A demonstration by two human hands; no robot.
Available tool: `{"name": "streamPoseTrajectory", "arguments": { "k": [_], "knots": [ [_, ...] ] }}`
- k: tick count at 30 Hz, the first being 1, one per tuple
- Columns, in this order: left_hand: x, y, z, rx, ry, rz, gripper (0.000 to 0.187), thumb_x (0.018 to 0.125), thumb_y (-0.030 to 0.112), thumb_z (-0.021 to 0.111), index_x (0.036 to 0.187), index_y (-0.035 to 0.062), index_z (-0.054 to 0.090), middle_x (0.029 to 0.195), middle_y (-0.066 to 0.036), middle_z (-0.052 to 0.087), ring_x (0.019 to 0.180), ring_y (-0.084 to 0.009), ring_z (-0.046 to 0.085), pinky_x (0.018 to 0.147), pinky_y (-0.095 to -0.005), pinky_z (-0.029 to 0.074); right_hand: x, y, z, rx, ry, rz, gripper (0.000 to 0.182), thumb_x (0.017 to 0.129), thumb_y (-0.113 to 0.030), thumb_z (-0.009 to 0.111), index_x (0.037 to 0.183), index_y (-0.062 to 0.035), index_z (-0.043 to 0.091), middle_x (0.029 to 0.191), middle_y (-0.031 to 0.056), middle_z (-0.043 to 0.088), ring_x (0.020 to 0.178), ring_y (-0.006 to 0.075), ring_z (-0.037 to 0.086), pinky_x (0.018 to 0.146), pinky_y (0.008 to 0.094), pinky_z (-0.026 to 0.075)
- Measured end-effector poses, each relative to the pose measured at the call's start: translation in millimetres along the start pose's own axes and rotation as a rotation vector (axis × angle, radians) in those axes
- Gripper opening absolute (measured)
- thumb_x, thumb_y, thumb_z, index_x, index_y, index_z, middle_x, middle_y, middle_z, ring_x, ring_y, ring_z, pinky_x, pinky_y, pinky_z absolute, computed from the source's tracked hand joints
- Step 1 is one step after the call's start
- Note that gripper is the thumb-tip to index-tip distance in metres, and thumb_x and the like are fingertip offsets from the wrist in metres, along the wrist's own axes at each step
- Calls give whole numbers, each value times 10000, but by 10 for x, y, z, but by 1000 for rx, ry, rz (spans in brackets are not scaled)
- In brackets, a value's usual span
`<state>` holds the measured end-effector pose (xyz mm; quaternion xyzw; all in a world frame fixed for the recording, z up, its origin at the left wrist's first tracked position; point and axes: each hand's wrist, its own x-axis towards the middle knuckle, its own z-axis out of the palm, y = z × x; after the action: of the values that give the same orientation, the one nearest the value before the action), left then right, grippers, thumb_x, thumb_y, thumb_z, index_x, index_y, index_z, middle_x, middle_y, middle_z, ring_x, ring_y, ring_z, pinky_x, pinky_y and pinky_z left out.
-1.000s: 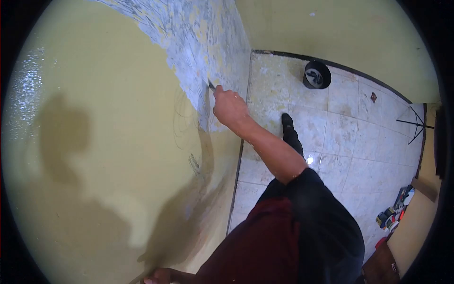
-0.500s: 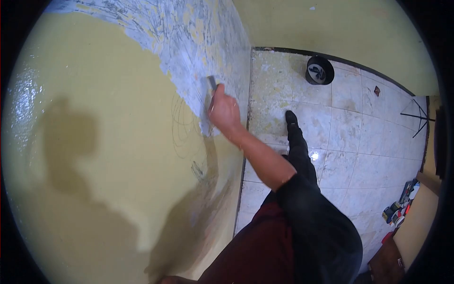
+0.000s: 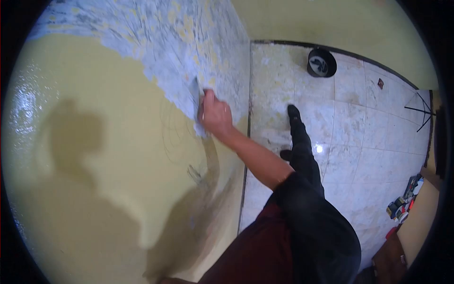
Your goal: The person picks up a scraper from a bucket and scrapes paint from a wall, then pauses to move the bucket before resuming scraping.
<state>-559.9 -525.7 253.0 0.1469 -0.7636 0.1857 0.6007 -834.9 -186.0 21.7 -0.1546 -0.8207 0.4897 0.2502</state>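
Observation:
My right hand [image 3: 216,115] is closed around a scraper [image 3: 195,94], its flat blade against the wall. The blade lies where the yellow paint [image 3: 118,118] borders a bare, whitish-grey scraped area [image 3: 175,61]. A sliver of my left hand [image 3: 172,280] shows at the bottom edge, low by the wall; its fingers cannot be made out. Thin scratch lines and a small dark scuff mark the yellow paint below the scraper.
A black bucket [image 3: 322,62] with something pale and dark inside stands on the stained tiled floor [image 3: 350,123]. A reddish-brown scrap [image 3: 380,84] lies beyond it. At the far right are a black tripod stand [image 3: 421,112] and assorted items [image 3: 402,206]. My black shoe [image 3: 293,112] is on the tiles.
My right hand and the scraper have moved slightly left along the wall, and the blade is turned differently. The camera view has shifted a little.

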Motion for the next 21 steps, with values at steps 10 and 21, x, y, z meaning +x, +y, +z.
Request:
{"name": "streamPoseTrajectory", "arguments": {
  "k": [10,21],
  "knots": [
    [121,-66,126,-39,45,-9,841,909,689,547,1455,58,444,1511,-208,305,1401,-374,269,1097,-607,248,157,295,-108,50,-149,249,374,939,-110,542,1303,-49,481,957,249,678,836,460,664,755,538,530],
    [169,-146,130,-46,83,-55,851,898,698,561,1450,60,446,1497,-207,314,1389,-377,279,1089,-607,258,257,233,-236,845,-393,751,588,1015,-457,577,1511,-163,461,1277,221,665,1080,359,695,890,421,532]
  ]
}}
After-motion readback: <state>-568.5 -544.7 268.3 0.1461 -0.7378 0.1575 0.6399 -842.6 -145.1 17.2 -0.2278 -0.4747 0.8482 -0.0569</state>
